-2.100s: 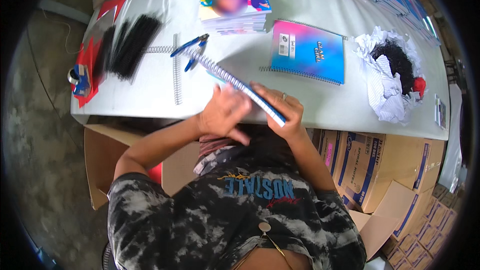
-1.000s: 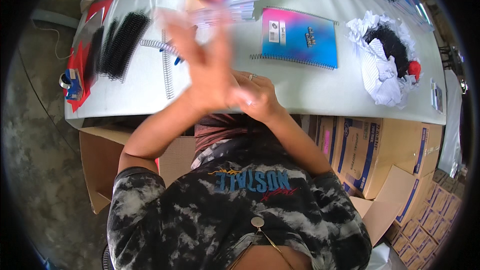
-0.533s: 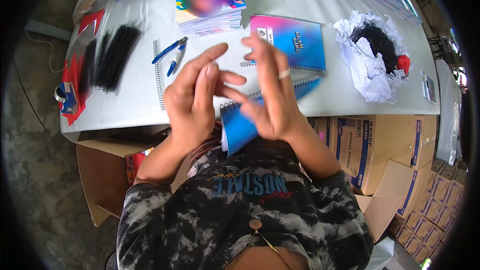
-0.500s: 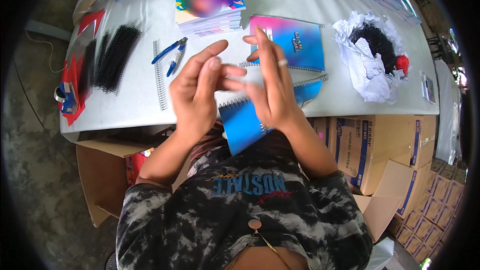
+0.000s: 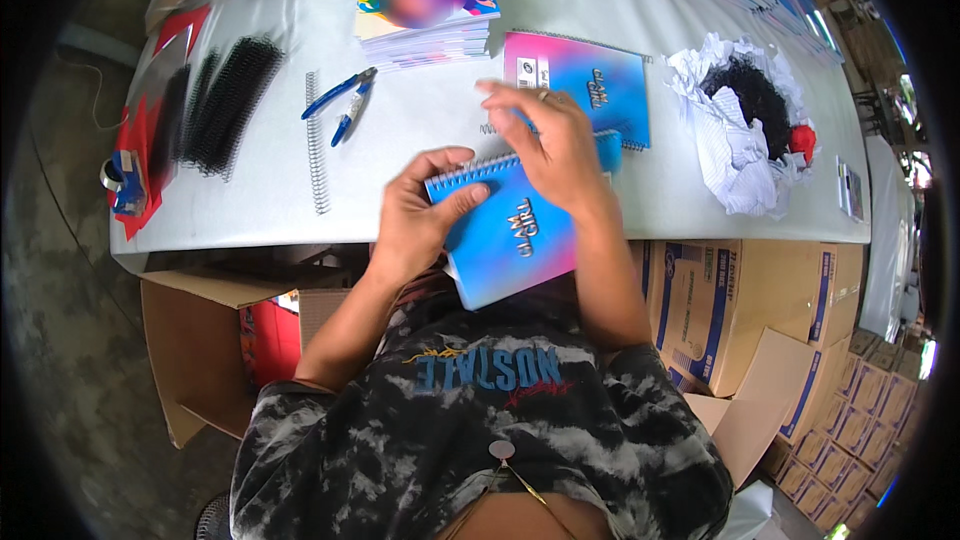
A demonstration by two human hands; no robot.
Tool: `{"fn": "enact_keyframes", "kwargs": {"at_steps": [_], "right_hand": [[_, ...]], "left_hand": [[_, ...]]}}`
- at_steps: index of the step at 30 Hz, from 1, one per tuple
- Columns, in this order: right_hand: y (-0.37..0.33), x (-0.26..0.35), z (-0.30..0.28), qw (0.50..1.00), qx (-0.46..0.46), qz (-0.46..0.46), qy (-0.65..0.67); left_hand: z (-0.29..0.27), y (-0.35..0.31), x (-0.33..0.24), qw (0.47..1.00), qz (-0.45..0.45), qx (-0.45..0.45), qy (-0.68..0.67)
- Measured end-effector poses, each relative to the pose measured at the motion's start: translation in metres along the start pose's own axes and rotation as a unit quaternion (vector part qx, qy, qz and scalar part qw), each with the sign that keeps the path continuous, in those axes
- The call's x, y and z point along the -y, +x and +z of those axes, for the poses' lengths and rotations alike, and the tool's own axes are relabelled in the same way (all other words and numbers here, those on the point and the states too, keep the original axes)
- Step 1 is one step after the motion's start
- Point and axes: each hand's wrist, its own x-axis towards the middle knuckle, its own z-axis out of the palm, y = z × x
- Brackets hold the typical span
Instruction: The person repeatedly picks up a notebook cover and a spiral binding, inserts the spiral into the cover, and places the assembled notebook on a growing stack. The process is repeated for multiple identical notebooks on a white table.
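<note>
A blue and pink spiral notebook (image 5: pixel 515 240) leans at the table's front edge by my lap, its wire coil along the upper edge. My left hand (image 5: pixel 420 205) grips its left corner, thumb on the cover and fingers behind it. Over the coil's right part is my right hand (image 5: pixel 555 145), fingers apart and slightly blurred, holding nothing I can see. Just beyond lies another blue and pink notebook (image 5: pixel 575 80) with a coil. Blue-handled pliers (image 5: pixel 345 105) rest left of my hands, beside a loose spiral wire (image 5: pixel 316 160).
A stack of notebooks (image 5: pixel 430 30) stands at the back. Black coils (image 5: pixel 235 105), red sheets (image 5: pixel 150 175) and a tape roll (image 5: pixel 112 175) are on the left. Crumpled paper (image 5: pixel 735 160) holds black wire scraps (image 5: pixel 755 100) on the right. Cardboard boxes (image 5: pixel 760 290) fill the space below.
My hands were close together above the notebook with fingers spread. Now my left hand has taken hold of its left corner, and my right hand has shifted slightly right, above the coil.
</note>
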Motion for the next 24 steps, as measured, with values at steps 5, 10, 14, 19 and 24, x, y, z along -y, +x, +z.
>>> {"fn": "enact_keyframes", "kwargs": {"at_steps": [5, 10, 14, 19, 24], "right_hand": [[0.012, 0.075, -0.059, 0.992, 0.09, 0.084, 0.015], [0.008, 0.071, -0.067, 0.986, -0.03, 0.163, 0.036], [0.003, 0.058, -0.066, 0.985, 0.003, 0.166, -0.045], [-0.001, 0.044, -0.059, 0.984, -0.043, 0.174, 0.026], [-0.005, 0.04, -0.059, 0.983, -0.059, 0.164, 0.052]], "left_hand": [[0.0, 0.0, -0.057, 0.989, 0.11, 0.051, -0.085], [0.011, 0.026, -0.047, 0.976, 0.049, 0.138, -0.161], [0.02, 0.039, -0.03, 0.969, 0.022, 0.12, -0.215], [0.021, 0.05, -0.019, 0.95, -0.016, 0.142, -0.278], [0.019, 0.063, -0.015, 0.943, 0.005, 0.175, -0.283]]}}
